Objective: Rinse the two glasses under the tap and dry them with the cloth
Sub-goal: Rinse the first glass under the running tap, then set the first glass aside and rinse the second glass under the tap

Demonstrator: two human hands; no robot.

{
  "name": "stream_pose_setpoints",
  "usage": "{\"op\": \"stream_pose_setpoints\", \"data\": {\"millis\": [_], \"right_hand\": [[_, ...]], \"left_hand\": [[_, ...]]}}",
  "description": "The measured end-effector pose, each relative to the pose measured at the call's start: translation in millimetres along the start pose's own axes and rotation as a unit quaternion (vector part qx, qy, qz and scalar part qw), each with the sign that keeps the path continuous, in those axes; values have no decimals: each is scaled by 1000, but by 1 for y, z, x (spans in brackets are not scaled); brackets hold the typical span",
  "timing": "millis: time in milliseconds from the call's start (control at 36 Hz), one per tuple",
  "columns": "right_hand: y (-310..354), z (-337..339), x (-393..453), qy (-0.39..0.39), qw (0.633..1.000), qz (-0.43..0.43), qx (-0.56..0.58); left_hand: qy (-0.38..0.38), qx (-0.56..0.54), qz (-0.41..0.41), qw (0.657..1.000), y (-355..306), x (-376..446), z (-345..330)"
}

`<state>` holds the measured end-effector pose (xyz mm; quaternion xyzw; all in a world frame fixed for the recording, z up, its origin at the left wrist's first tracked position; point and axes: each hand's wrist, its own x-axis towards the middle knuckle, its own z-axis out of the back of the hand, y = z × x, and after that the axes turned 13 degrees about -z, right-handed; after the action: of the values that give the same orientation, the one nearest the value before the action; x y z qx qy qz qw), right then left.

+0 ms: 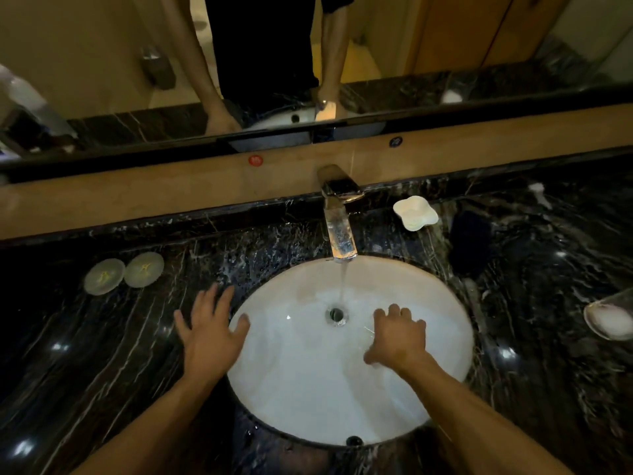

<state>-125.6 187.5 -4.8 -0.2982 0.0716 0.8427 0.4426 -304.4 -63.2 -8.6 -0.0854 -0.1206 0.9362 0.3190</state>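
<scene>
Two hands were over the basin, and neither one held anything. The left hand lay flat with its fingers spread on the dark marble counter, its thumb reaching over the rim of the white sink, probably to steady the person while leaning in. The right hand was inside the bowl, near the drain, with the fingers loosely bent and empty; it seemed to be waiting close to the water so that a glass could be brought there quickly. The tap was already running, and a thin stream fell just beside the drain. One glass lay on its side at the far right edge of the counter, well apart from both hands (only part of it was in view). I could not find the second glass, and no cloth was clearly visible; a dark shape on the counter to the right of the tap was too dim to name. Two round coasters sat touching each other at the left, and a small white dish stood near the tap. I judged that the rinsing had not yet started.
</scene>
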Motion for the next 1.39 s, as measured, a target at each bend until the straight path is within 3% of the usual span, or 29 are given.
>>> {"op": "stream_pose_setpoints", "data": {"millis": [167,250,306,417,556,639,750,889,1028,1111,1194,1278,1389], "right_hand": [[3,5,-19,-33,946,29,-320],[3,11,-29,-69,915,44,-394],[0,18,-31,-80,915,41,-393],[-16,38,-27,-63,965,38,-253],[-48,55,-20,-56,993,83,59],[-64,52,-16,-40,945,103,307],[-86,46,-12,-50,869,107,480],[-129,45,-4,-59,827,91,552],[-184,46,10,-85,808,66,580],[-215,39,25,-105,800,33,590],[-240,32,40,-109,797,7,594],[-261,27,52,-118,804,-1,583],[-279,23,64,-117,829,16,547]], "left_hand": [[-69,-20,-176,982,-85,47,46],[-76,-13,-241,968,-129,66,65],[-69,8,-264,962,-152,76,72],[-27,54,-286,956,-180,91,77],[-30,63,-286,956,-187,90,76],[-34,68,-280,957,-188,87,68],[-49,69,-263,961,-193,84,56],[-34,85,-222,971,-198,74,35],[-87,77,-169,979,-216,63,24],[-130,6,-156,979,-244,33,-4],[-80,-43,-239,967,-282,-24,-57],[9,-34,-378,925,-320,-74,-105],[89,-42,-410,907,-357,-100,-135]]}}
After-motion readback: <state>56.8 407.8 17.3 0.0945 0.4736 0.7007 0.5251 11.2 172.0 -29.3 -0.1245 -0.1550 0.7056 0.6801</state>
